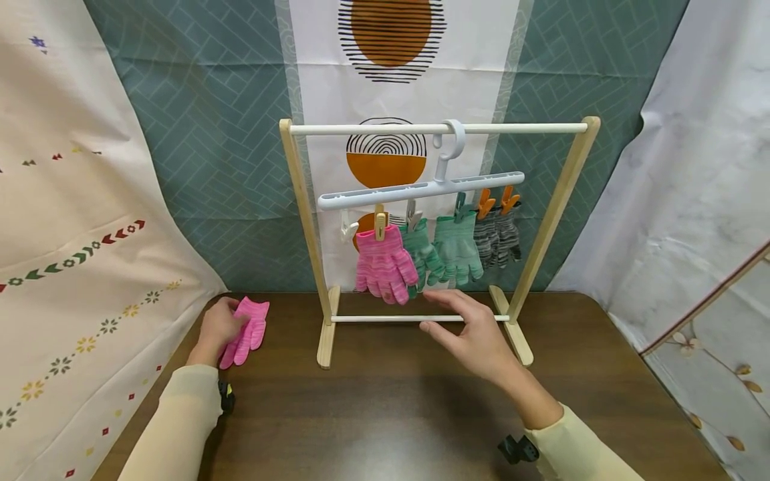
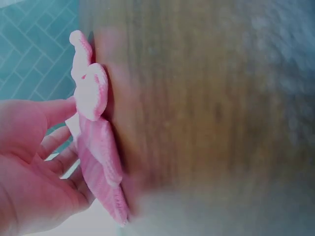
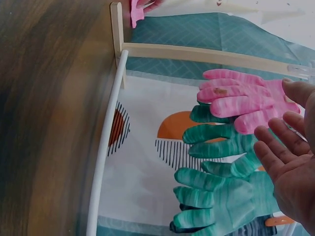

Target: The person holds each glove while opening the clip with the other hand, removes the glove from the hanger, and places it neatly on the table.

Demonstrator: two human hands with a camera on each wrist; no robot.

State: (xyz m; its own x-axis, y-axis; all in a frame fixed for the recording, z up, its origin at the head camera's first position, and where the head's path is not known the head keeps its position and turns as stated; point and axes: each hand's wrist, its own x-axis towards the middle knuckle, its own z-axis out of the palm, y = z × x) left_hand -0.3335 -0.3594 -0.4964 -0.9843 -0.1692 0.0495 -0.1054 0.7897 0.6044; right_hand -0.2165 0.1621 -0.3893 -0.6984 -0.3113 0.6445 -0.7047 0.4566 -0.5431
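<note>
At the left of the table lies a pink knit glove point(image 1: 252, 326), its cuff toward the back. My left hand point(image 1: 219, 327) pinches its edge, thumb on the near side and fingers partly hidden behind it in the left wrist view. Fingers extended, my right hand point(image 1: 475, 337) is held in front of the rack, just below another pink glove point(image 1: 386, 264) clipped to a hanger point(image 1: 421, 192). Beside that glove hang two green gloves point(image 1: 457, 244) and dark grey striped gloves point(image 1: 498, 234). In the right wrist view my fingers are near the hanging pink glove point(image 3: 246, 96); contact is unclear.
A wooden rack with a white top rail point(image 1: 373, 129) stands at the table's back, and the hanger tilts on it. Clothespins include a beige one point(image 1: 380, 224) and an unused white one point(image 1: 349, 227). A low white bar point(image 1: 391, 318) joins the rack's feet. Cloth curtains surround the brown table point(image 1: 361, 414).
</note>
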